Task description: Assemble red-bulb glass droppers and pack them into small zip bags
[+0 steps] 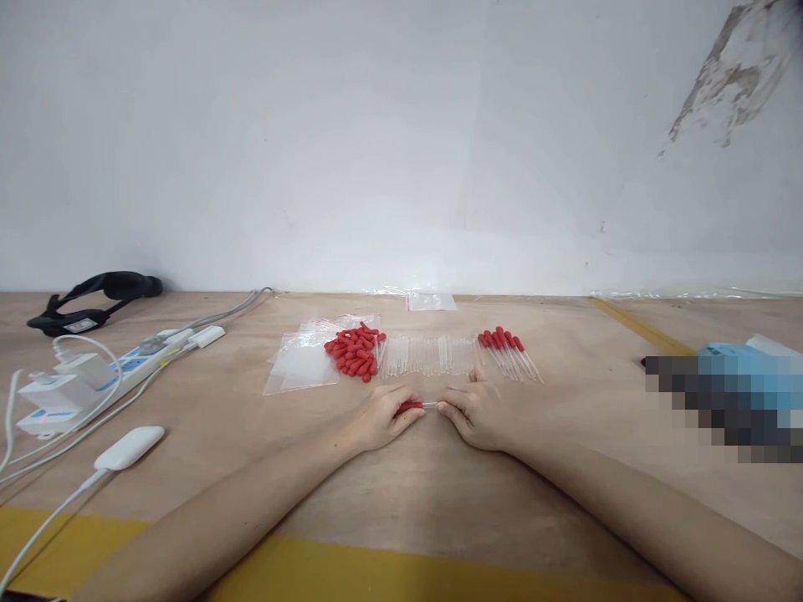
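Between finger and thumb, my left hand (384,418) grips a red rubber bulb (410,406). My right hand (473,414) is closed around a thin clear glass tube (430,405), whose left end meets the bulb's mouth. Just beyond my hands lies a row of clear tubes (427,355). To its left is a pile of loose red bulbs (355,351). On the right, several droppers (508,351) lie side by side, each a tube with a red bulb at its far end. How deep the tube sits in the held bulb is hidden by my fingers.
Clear plastic bags (301,368) lie left of the bulb pile, and another small bag (432,302) is by the wall. At left are a power strip (135,364) with chargers and cables, a white puck-like device (130,447) and a black strap (104,293). A blue item (731,368) lies far right.
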Motion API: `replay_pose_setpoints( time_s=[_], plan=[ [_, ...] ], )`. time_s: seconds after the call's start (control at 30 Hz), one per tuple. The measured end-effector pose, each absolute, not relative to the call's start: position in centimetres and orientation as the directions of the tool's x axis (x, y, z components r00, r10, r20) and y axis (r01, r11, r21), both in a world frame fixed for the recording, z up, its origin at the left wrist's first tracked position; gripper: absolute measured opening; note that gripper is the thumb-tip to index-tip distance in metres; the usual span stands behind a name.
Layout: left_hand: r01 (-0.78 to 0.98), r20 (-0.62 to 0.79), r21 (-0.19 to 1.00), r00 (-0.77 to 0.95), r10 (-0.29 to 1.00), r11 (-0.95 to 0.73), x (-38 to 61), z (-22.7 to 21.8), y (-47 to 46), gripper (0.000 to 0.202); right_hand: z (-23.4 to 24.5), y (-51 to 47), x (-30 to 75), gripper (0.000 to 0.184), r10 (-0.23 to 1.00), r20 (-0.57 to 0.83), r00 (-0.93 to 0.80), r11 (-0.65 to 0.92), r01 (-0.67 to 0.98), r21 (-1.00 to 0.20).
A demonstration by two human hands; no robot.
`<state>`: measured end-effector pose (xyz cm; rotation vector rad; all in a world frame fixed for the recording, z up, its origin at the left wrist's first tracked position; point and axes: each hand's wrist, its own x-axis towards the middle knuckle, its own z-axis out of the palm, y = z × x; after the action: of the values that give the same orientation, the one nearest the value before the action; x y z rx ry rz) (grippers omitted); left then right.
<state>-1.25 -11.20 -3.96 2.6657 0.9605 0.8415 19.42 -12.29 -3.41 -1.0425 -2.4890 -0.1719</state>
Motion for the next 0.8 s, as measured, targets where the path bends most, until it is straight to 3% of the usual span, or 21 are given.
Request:
replay_pose_setpoints(
  time_s=[0.33,0.5,0.57,0.67,0.8],
  plan=[
    [0.526,0.452,0.303,0.655,0.605,-0.795,-1.4,-3.9,-11.1,0.017,-4.0,-11.8,18.2,0.030,0.706,0.358,-0.612,0.689,0.710,-0.145],
    [0.554,0.457,0.340,0.609,0.648,-0.760,-1.4,-3.7,-11.1,0.018,-3.1,-12.2,18.2,0.031,0.725,0.306,-0.617,0.683,0.699,-0.211],
    [0.571,0.496,0.377,0.540,0.679,-0.729,-1.6,-3.6,-11.2,0.030,-2.4,-12.2,18.6,0.029,0.748,0.297,-0.593,0.662,0.694,-0.282],
    [0.600,0.525,0.429,0.443,0.727,-0.675,-2.2,-3.6,-11.1,0.049,-1.3,-11.1,20.4,0.027,0.833,0.323,-0.448,0.551,0.726,-0.412],
    [0.569,0.483,0.462,0.481,0.731,-0.680,-2.6,-3.9,-10.8,0.019,-0.1,-7.8,24.2,0.026,0.953,0.298,-0.052,0.205,0.836,-0.509]
  ],
)
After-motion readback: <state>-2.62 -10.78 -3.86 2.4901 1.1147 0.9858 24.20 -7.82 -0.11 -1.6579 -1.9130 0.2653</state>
